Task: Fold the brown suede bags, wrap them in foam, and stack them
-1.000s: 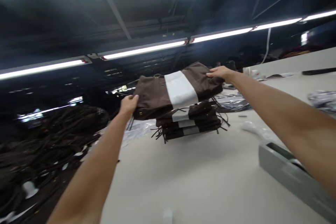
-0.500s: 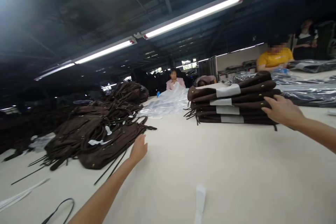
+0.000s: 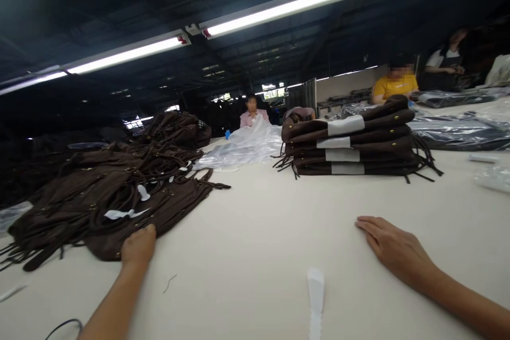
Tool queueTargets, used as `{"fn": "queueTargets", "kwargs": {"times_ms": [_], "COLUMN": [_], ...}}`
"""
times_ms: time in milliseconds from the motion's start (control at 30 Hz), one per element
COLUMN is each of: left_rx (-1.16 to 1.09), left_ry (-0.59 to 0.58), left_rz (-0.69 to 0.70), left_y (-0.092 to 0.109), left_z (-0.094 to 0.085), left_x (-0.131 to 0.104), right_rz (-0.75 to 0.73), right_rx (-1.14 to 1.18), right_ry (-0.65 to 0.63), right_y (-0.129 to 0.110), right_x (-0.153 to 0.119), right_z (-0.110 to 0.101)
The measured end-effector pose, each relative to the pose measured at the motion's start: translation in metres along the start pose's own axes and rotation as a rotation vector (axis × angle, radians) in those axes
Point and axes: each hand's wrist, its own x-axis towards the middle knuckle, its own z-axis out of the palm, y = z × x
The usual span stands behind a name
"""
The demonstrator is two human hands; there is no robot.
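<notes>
Lowered from the stack of dark-brown folded fabric bags [image 3: 350, 147], the right hand [image 3: 398, 249] lies near the pale tabletop [image 3: 255, 255], fingers together. The left hand [image 3: 138, 244] has reached the heaped brown strapped bags [image 3: 175, 204], fingers curled at the nearest edge; whether they pinch it, I cannot tell.

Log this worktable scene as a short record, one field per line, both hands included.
left hand: the left hand meets the near edge of a loose heap of dark brown cloth items; grip partly hidden
right hand: the right hand, fingers extended, holding nothing visible
stack: folded dark brown cloth bundles with four white bands visible
surface: broad off-white table
near edge: narrow white strip
behind: crumpled clear plastic sheeting
people: several in background, one in a yellow shirt
</notes>
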Motion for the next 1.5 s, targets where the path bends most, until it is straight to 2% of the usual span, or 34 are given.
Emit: {"fn": "queueTargets", "kwargs": {"times_ms": [133,267,367,500,600,700,833,933,1033,1200,1267,1367,1433,1500], "left_rx": [0.029,0.011,-0.012,-0.042,-0.074,-0.119,-0.227,-0.347,-0.484,-0.747,-0.829,-0.918,-0.977,-1.035], "left_ry": [-0.022,-0.029,-0.054,-0.098,-0.112,-0.127,-0.107,-0.067,-0.054,-0.142,-0.167,-0.172,-0.168,-0.174], "left_rz": [0.07,0.179,0.269,0.424,0.563,0.68,0.772,0.774,0.694,0.557,0.497,0.424,0.42,0.459], "left_y": [0.013,0.041,0.079,0.137,0.171,0.194,0.201,0.193,0.182,0.173,0.17,0.169,0.173,0.187], "left_z": [-0.016,-0.049,-0.081,-0.13,-0.166,-0.194,-0.217,-0.223,-0.217,-0.199,-0.196,-0.201,-0.211,-0.226], "left_x": [-0.017,-0.059,-0.105,-0.18,-0.234,-0.282,-0.324,-0.333,-0.323,-0.299,-0.294,-0.3,-0.315,-0.34], "right_rz": [0.013,0.029,0.05,0.097,0.256,0.451,0.517,0.495,0.444,0.37,0.382,0.437,0.515,0.627], "right_rx": [-0.022,-0.018,0.01,0.132,0.371,0.586,0.651,0.699,0.707,0.6,0.609,0.618,0.578,0.486], "right_ry": [0.003,0.008,-0.007,-0.031,-0.052,-0.088,-0.184,-0.31,-0.364,-0.421,-0.444,-0.443,-0.43,-0.386], "right_y": [-0.007,-0.015,-0.02,-0.022,-0.024,-0.029,-0.046,-0.065,-0.091,-0.139,-0.147,-0.13,-0.098,-0.057], "right_x": [0.009,0.013,0.017,0.019,0.017,0.007,-0.02,-0.04,-0.052,-0.053,-0.048,-0.041,-0.04,-0.041], "right_z": [-0.005,-0.005,-0.005,-0.013,-0.028,-0.048,-0.073,-0.087,-0.096,-0.102,-0.103,-0.107,-0.112,-0.117]}}
